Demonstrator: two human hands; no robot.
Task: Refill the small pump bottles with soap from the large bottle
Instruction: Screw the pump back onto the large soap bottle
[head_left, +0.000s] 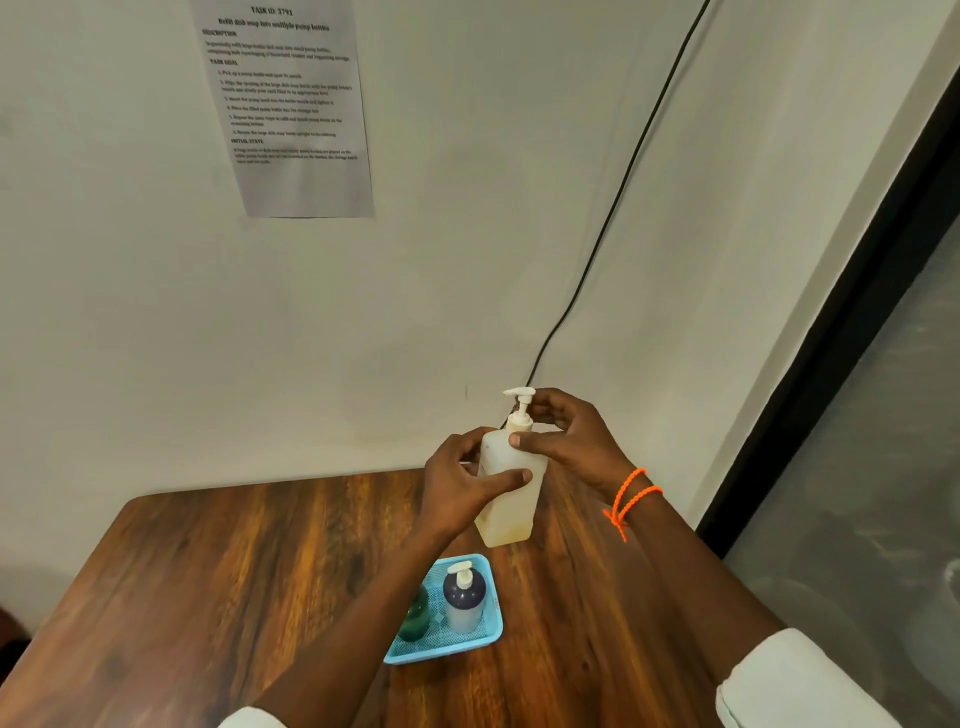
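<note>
A translucent white pump bottle (511, 501) with pale yellowish soap is held above the wooden table (208, 597). My left hand (460, 486) wraps around its body. My right hand (563, 434) grips its neck and white pump head (519, 396), thumb pressed on the shoulder. Below, a light blue mesh tray (488, 636) holds a clear bottle with a dark top and white pump (464, 597) and a green bottle (415, 616), partly hidden by my left forearm. No large bottle is in view.
The table meets a pale wall at the back, where a printed sheet (291, 104) hangs and a black cable (613, 197) runs down. A dark-framed glass panel (857, 364) stands to the right.
</note>
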